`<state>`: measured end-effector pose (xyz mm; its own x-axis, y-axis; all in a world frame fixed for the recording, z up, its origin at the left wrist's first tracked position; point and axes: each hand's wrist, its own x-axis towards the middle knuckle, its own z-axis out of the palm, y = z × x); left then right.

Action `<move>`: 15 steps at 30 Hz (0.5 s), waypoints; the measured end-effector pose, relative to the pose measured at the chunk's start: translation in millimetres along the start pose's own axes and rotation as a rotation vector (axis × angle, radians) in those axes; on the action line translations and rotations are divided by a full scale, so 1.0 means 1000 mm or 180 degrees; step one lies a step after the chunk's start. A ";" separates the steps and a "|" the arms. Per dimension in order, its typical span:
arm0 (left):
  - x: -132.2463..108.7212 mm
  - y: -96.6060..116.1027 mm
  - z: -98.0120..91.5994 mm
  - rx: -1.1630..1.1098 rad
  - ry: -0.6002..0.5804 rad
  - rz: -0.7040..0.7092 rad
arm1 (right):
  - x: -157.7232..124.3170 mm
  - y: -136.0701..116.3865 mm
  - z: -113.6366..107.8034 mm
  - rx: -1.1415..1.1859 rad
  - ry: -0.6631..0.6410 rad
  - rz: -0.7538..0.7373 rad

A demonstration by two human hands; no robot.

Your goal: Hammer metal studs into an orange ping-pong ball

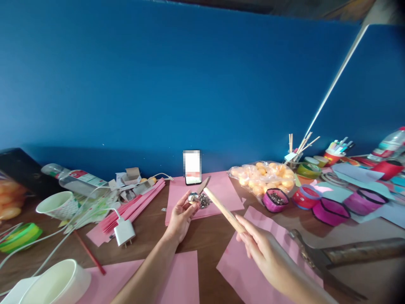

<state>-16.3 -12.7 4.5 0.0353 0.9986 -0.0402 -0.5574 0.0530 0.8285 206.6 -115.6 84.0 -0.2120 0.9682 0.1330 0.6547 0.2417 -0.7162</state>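
Observation:
Between the thumb and fingers of my left hand point(182, 217) is a small, shiny, rounded silver metal piece point(193, 197); its exact kind is not clear. My right hand point(257, 245) grips a pale wooden stick point(223, 210) near its lower end, the far tip slanting up and left close to the metal piece. Just right of the left fingers lies a cluster of small dark metallic bits point(205, 202) on a pink paper sheet point(226, 190). A pointed blade point(205, 183) shows behind them. A phone point(193, 169) stands upright against the blue wall.
Right of the phone lies a clear bag of orange-yellow balls point(262, 175), with a purple cup point(274, 200) of small metal bits before it. A hammer point(348, 253) rests at the right. Left are a white charger point(124, 232), pink paper strips point(136, 207) and a paper cup point(57, 207).

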 end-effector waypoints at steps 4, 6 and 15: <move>0.001 0.000 0.000 -0.0057 0.0012 -0.0035 | -0.001 -0.002 0.003 -0.0194 0.0067 -0.0145; 0.000 0.001 0.001 -0.0033 -0.0019 -0.0044 | 0.000 0.000 0.005 -0.0221 0.0052 -0.0200; 0.001 0.001 -0.001 -0.0204 -0.0041 -0.0020 | 0.002 0.004 0.002 -0.0330 0.0179 -0.0232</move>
<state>-17.4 -11.5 4.7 0.0493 0.9981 -0.0378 -0.6091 0.0601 0.7908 207.1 -113.1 80.2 -0.2226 0.9492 0.2223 0.7112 0.3141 -0.6289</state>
